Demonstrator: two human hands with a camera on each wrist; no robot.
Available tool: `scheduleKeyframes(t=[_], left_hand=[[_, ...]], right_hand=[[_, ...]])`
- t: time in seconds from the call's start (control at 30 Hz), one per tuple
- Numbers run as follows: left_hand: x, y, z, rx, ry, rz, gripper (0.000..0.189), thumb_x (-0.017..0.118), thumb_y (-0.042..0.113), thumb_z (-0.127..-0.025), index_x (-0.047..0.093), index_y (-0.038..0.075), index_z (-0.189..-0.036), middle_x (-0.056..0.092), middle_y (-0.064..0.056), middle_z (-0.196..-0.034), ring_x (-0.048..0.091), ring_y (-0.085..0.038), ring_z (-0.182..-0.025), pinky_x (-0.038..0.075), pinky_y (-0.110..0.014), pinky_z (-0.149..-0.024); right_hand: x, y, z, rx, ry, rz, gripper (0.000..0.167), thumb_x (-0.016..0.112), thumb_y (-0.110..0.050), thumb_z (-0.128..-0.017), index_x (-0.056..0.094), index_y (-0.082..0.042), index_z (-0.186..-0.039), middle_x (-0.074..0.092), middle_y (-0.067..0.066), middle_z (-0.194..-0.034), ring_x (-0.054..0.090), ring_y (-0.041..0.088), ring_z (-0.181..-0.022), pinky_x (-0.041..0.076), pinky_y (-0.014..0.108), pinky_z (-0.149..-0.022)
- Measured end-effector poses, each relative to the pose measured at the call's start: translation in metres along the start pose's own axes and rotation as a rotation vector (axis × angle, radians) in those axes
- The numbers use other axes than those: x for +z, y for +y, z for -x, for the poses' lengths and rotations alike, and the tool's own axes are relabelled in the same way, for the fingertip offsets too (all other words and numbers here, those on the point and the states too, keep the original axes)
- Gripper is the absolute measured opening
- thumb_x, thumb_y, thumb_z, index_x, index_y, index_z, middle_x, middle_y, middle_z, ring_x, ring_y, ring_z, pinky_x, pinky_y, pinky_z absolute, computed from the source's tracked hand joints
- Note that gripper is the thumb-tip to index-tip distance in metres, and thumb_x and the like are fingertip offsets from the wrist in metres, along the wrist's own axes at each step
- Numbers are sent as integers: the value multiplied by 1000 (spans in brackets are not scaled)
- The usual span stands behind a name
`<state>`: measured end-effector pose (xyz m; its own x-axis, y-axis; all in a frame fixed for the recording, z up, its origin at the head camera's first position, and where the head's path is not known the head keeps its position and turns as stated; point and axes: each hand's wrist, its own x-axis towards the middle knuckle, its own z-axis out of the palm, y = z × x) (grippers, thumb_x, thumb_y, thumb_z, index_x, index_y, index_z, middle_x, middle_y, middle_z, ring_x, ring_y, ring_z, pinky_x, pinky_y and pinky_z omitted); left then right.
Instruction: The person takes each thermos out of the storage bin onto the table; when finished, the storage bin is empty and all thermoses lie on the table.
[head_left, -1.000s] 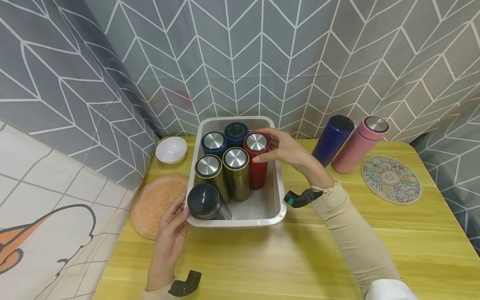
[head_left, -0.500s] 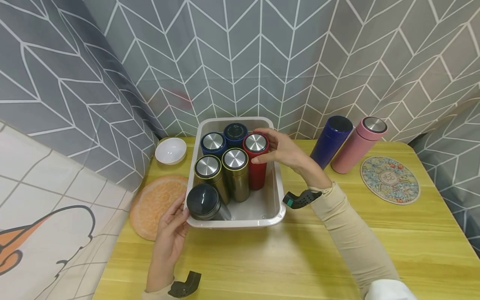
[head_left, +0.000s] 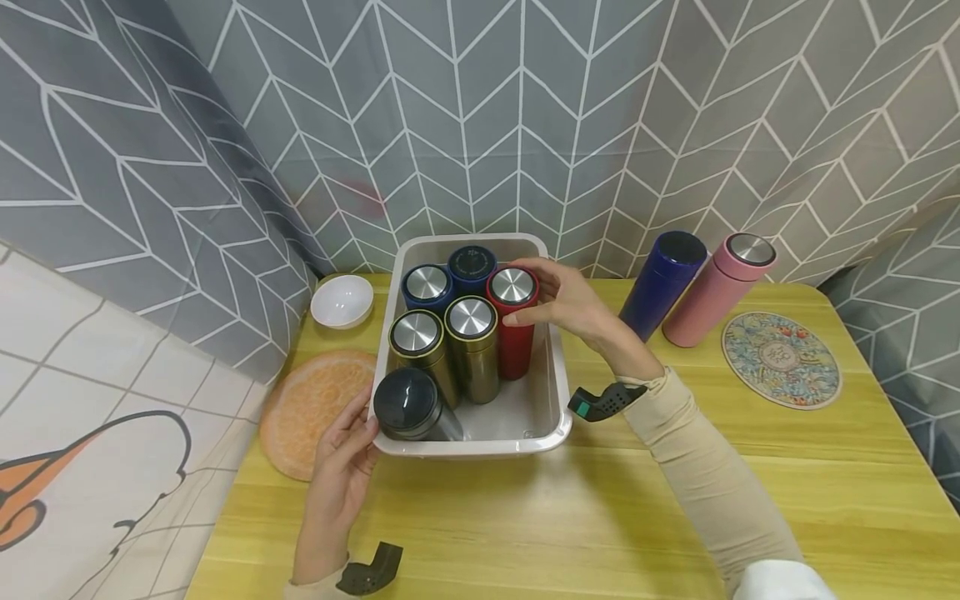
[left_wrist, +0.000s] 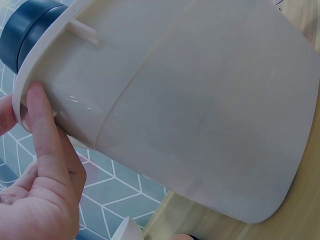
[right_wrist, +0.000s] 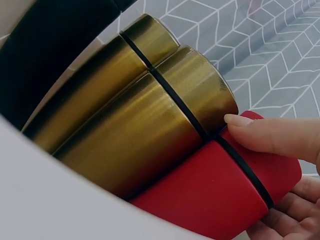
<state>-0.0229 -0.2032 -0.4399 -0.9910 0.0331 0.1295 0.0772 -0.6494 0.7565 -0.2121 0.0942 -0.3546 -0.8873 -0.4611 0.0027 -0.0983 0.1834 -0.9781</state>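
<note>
Moved since the earlier frame: practically nothing; the left hand (head_left: 347, 460), the right hand (head_left: 581, 307), the red flask (head_left: 516, 352) and the white bin (head_left: 528, 412) all keep their places.
Red flask: inside the white bin, on its right side, standing right beside a gold flask (head_left: 480, 367), with a dark-topped blue flask (head_left: 472, 263) behind.
Right hand's grip: curled round the top of the red flask, thumb in front and fingers behind, spread only about as wide as the flask (which looks rather smooth from where I stand).
Left hand's grip: nearly closed, pinching just the rim (head_left: 480, 448) of the white bin at the near left corner, fingertips under the lip outside.
Trouble at the cap: the hold sits high, mostly above the black band (right_wrist: 245, 170), so a loose cap (right_wrist: 274, 171) could turn, or the body slip.
Trouble among neighbours: the thumb tip lies at the seam with the gold flask; a sideways pull might knock that one over.
Trouble at the corner: one pinched corner may be weak steadying; a hard tug could shift the white bin on the wooden table (head_left: 540, 517) and jolt the dark-capped bottle (head_left: 407, 400) there.
</note>
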Motion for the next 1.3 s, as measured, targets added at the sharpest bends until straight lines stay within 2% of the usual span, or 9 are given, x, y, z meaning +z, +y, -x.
scheduleKeyframes(t=[0.23, 0.43, 0.6, 0.77, 1.07, 1.3], left_hand=[[0, 0, 0, 3, -15, 15, 48, 34, -11, -102, 59, 9, -137, 67, 1, -118, 69, -6, -100, 59, -14, -83], [-1, -1, 1, -2, -14, 13, 48, 34, -12, -101, 60, 10, -136, 68, 1, -117, 69, -6, -100, 59, -14, -82], [-1, -1, 1, -4, 0, 11, 48, 35, -11, -102, 61, 10, -136, 67, 1, -116, 69, -6, -99, 59, -13, -82], [0, 0, 1, -6, 4, 3, 47, 35, -11, -102, 60, 10, -136, 67, 1, -118, 69, -6, -99, 59, -14, -82], [0, -1, 0, 0, -9, 9, 48, 35, -11, -102, 60, 10, -136, 68, 1, -117, 69, -6, -100, 59, -14, -81], [0, 0, -1, 5, -22, 21, 49, 34, -11, -102, 60, 10, -137, 68, 1, -118, 68, -6, -101, 59, -13, -82]], right_hand=[[0, 3, 3, -5, 70, 6, 71, 89, -3, -69, 60, -11, -134, 67, 8, -129, 65, 15, -117, 51, 22, -102], [-5, 2, 6, 7, 126, 12, 67, 88, -5, -70, 61, -14, -131, 69, 7, -125, 65, 19, -120, 51, 32, -107], [-6, -4, 9, -35, 145, 11, 69, 89, -8, -70, 60, -12, -133, 68, 8, -127, 63, 19, -123, 46, 35, -115], [-6, -18, 16, -78, 185, 27, 71, 89, -10, -72, 59, -12, -136, 67, 9, -129, 63, 19, -125, 45, 33, -117], [-9, -46, 35, -160, 277, 59, 69, 91, -13, -71, 62, -19, -134, 69, 2, -126, 67, 12, -113, 52, 25, -107], [-10, -68, 51, -254, 311, 79, 66, 90, -13, -72, 63, -21, -132, 69, 0, -123, 68, 15, -110, 56, 19, -98]])
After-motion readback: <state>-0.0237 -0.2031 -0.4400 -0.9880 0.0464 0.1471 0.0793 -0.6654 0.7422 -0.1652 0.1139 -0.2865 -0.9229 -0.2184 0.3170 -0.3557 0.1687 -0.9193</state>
